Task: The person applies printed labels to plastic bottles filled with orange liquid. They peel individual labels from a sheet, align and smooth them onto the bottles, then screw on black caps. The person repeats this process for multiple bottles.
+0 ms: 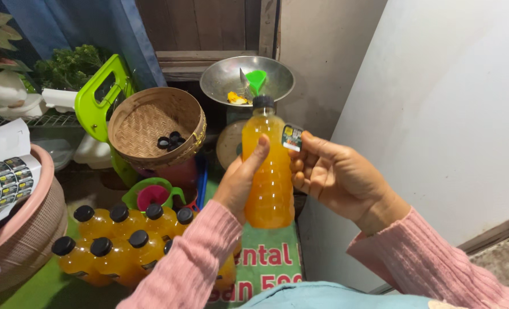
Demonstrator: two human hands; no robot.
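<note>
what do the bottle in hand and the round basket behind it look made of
Bottle: looks like clear glossy plastic, since the orange liquid shows through its ribbed wall; cap seems black plastic. Basket: probably woven bamboo or similar plant strip, matte tan, with the weave visible inside.

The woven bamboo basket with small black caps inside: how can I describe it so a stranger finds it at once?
Start at the cluster of black-capped orange bottles low on the left, then look straight above it. There the round woven bamboo basket sits tilted toward the camera, beside a lime-green plastic handle. Unlike the metal bowl nearby, it is brown wicker and holds loose black caps.
</note>
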